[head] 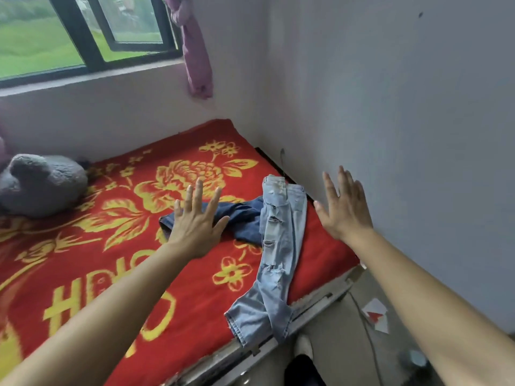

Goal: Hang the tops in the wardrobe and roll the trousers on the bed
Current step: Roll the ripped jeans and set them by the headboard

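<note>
Light blue ripped jeans (274,246) lie stretched along the right side of the bed (83,260), their legs hanging over the near edge. Dark blue trousers (242,218) lie crumpled under them, to the left. My left hand (195,221) hovers with spread fingers over the dark trousers' left end. My right hand (342,207) is raised with fingers apart, to the right of the light jeans, near the wall. Neither hand holds anything. No wardrobe or tops are in view.
The bed has a red blanket with yellow flowers. A grey plush toy (39,185) rests at its far left. A purple curtain (195,51) hangs by the window (83,32). The white wall (404,121) runs along the right. Red-and-white paper (376,316) lies on the floor.
</note>
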`<act>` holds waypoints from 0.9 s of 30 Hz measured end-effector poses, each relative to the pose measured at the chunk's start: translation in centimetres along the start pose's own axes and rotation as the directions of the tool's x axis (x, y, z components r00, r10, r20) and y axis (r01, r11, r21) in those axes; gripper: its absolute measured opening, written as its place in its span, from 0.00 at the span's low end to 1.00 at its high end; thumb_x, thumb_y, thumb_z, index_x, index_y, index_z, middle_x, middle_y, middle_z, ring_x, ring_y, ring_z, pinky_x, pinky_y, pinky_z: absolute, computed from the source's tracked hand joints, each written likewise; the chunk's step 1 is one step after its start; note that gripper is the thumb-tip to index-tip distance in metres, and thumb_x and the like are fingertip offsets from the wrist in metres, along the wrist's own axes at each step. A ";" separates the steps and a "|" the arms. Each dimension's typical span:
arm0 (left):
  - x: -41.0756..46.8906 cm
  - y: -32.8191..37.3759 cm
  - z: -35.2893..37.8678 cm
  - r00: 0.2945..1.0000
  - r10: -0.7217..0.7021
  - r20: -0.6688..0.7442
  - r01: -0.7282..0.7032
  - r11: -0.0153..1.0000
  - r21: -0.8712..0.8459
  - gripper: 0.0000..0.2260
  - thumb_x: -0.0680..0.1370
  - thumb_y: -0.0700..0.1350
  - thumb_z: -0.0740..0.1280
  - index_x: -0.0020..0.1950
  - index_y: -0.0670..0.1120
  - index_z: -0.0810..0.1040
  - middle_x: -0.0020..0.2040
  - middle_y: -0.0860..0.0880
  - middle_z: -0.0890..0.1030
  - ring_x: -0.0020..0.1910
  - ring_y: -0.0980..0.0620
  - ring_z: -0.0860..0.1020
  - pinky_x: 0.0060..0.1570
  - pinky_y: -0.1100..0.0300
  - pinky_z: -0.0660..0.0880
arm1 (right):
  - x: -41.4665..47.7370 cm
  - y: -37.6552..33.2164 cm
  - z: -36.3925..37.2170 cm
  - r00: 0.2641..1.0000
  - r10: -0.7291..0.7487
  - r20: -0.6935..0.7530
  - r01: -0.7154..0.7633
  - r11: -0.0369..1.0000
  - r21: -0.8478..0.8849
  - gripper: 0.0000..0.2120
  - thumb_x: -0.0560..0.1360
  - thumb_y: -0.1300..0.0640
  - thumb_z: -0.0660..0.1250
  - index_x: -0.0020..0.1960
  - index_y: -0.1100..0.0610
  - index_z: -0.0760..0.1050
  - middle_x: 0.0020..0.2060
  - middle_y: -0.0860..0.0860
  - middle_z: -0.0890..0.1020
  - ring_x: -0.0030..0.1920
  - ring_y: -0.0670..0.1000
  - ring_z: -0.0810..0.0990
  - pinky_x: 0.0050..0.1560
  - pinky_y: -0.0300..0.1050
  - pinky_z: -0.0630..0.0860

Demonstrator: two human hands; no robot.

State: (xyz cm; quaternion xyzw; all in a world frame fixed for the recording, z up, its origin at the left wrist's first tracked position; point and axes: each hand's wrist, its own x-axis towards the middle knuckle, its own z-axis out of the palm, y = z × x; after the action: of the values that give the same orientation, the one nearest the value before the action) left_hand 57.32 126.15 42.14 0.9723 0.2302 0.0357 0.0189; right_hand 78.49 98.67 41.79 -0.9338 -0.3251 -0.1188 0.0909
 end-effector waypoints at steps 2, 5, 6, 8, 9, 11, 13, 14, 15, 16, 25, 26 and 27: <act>4.5 0.4 1.8 0.997 -0.039 0.072 0.039 0.999 -0.003 0.32 0.79 0.67 0.45 0.79 0.59 0.36 0.78 0.46 0.30 0.77 0.44 0.32 0.75 0.38 0.43 | 3.8 1.8 3.5 0.998 0.011 0.063 -0.013 1.000 0.028 0.36 0.81 0.42 0.56 0.81 0.55 0.47 0.80 0.62 0.46 0.79 0.61 0.48 0.78 0.58 0.47; 10.9 1.3 4.1 0.975 -0.116 0.191 0.115 0.993 0.016 0.33 0.79 0.67 0.47 0.79 0.58 0.36 0.78 0.45 0.31 0.78 0.43 0.35 0.75 0.39 0.45 | 8.6 4.2 8.1 0.981 0.018 0.195 -0.029 0.998 0.049 0.36 0.81 0.41 0.55 0.81 0.54 0.44 0.79 0.62 0.45 0.79 0.61 0.47 0.78 0.58 0.48; 12.9 1.8 5.0 0.966 -0.136 0.220 0.135 0.991 0.021 0.33 0.80 0.67 0.47 0.79 0.57 0.37 0.79 0.44 0.32 0.78 0.43 0.36 0.75 0.39 0.47 | 10.0 5.1 9.6 0.974 0.006 0.226 -0.019 0.998 0.053 0.36 0.81 0.41 0.54 0.81 0.54 0.43 0.79 0.62 0.44 0.79 0.61 0.46 0.78 0.58 0.48; 16.3 3.2 7.3 0.952 -0.162 0.259 0.166 0.986 0.005 0.33 0.80 0.66 0.49 0.80 0.57 0.39 0.79 0.44 0.35 0.79 0.43 0.38 0.75 0.39 0.49 | 12.6 6.7 12.5 0.963 -0.003 0.268 -0.012 0.998 0.054 0.36 0.81 0.40 0.53 0.81 0.54 0.42 0.79 0.62 0.44 0.79 0.61 0.46 0.78 0.57 0.47; 17.6 3.9 8.5 0.946 -0.171 0.276 0.182 0.983 -0.013 0.33 0.80 0.65 0.50 0.80 0.56 0.40 0.80 0.44 0.36 0.79 0.43 0.39 0.75 0.39 0.49 | 13.6 7.3 14.0 0.957 0.007 0.292 -0.026 0.998 0.060 0.36 0.81 0.40 0.53 0.81 0.54 0.42 0.79 0.62 0.44 0.79 0.61 0.46 0.77 0.57 0.46; 19.6 5.5 11.3 0.931 -0.181 0.316 0.209 0.976 -0.054 0.32 0.81 0.64 0.51 0.80 0.56 0.42 0.80 0.44 0.38 0.79 0.43 0.40 0.74 0.39 0.51 | 14.9 8.2 16.8 0.934 0.039 0.355 -0.071 0.994 0.078 0.36 0.82 0.41 0.53 0.81 0.54 0.42 0.79 0.62 0.44 0.79 0.61 0.46 0.77 0.58 0.47; 21.2 7.0 14.4 0.918 -0.174 0.356 0.219 0.972 -0.088 0.32 0.81 0.64 0.52 0.80 0.55 0.44 0.80 0.45 0.39 0.79 0.43 0.41 0.74 0.40 0.51 | 15.4 9.0 20.0 0.911 0.053 0.409 -0.104 0.989 0.103 0.35 0.82 0.42 0.53 0.81 0.53 0.41 0.79 0.62 0.44 0.79 0.62 0.45 0.78 0.58 0.49; 22.0 7.6 16.1 0.912 -0.164 0.376 0.217 0.971 -0.103 0.32 0.81 0.63 0.53 0.81 0.55 0.45 0.80 0.45 0.39 0.79 0.44 0.42 0.74 0.40 0.51 | 15.6 9.3 21.7 0.899 0.055 0.435 -0.117 0.986 0.117 0.35 0.82 0.42 0.53 0.81 0.53 0.41 0.79 0.62 0.43 0.80 0.61 0.45 0.78 0.58 0.49; 22.8 8.2 17.8 0.905 -0.151 0.398 0.213 0.970 -0.115 0.32 0.81 0.63 0.53 0.81 0.55 0.45 0.80 0.45 0.39 0.79 0.43 0.42 0.74 0.40 0.52 | 15.5 9.6 23.5 0.885 0.058 0.463 -0.134 0.982 0.133 0.35 0.82 0.42 0.54 0.81 0.52 0.40 0.79 0.61 0.42 0.80 0.61 0.44 0.78 0.58 0.49; 23.6 8.7 19.7 0.898 -0.140 0.416 0.209 0.970 -0.125 0.32 0.81 0.62 0.54 0.81 0.54 0.46 0.80 0.44 0.40 0.79 0.43 0.43 0.74 0.41 0.52 | 15.3 9.8 25.3 0.870 0.065 0.488 -0.156 0.977 0.148 0.35 0.82 0.43 0.54 0.81 0.51 0.39 0.80 0.61 0.41 0.80 0.61 0.43 0.78 0.58 0.50; 29.2 11.3 37.0 0.833 -0.208 0.512 0.362 0.905 -0.221 0.32 0.81 0.56 0.60 0.80 0.48 0.50 0.79 0.38 0.48 0.75 0.36 0.55 0.67 0.40 0.64 | 11.5 9.6 40.5 0.709 0.230 0.666 -0.481 0.849 0.219 0.38 0.82 0.47 0.58 0.79 0.42 0.33 0.80 0.59 0.41 0.78 0.62 0.54 0.72 0.57 0.63; 29.6 11.3 38.5 0.826 -0.215 0.520 0.369 0.905 -0.212 0.32 0.80 0.57 0.61 0.80 0.50 0.52 0.79 0.38 0.50 0.74 0.36 0.56 0.66 0.41 0.64 | 11.3 9.2 42.1 0.696 0.234 0.679 -0.502 0.835 0.227 0.39 0.81 0.47 0.58 0.79 0.43 0.32 0.80 0.59 0.42 0.78 0.62 0.54 0.72 0.56 0.64; 29.9 11.3 39.7 0.827 -0.221 0.516 0.371 0.905 -0.207 0.30 0.80 0.56 0.62 0.79 0.52 0.55 0.79 0.39 0.53 0.74 0.37 0.57 0.66 0.41 0.65 | 11.3 8.9 43.5 0.675 0.246 0.696 -0.535 0.813 0.231 0.40 0.81 0.47 0.59 0.79 0.44 0.32 0.80 0.59 0.43 0.78 0.62 0.55 0.72 0.56 0.64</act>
State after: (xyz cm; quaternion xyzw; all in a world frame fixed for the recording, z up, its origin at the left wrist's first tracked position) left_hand 92.11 128.70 4.98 0.8876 0.3598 -0.1759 0.2274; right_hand 99.70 109.17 2.56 -0.9231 -0.1405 0.2994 0.1961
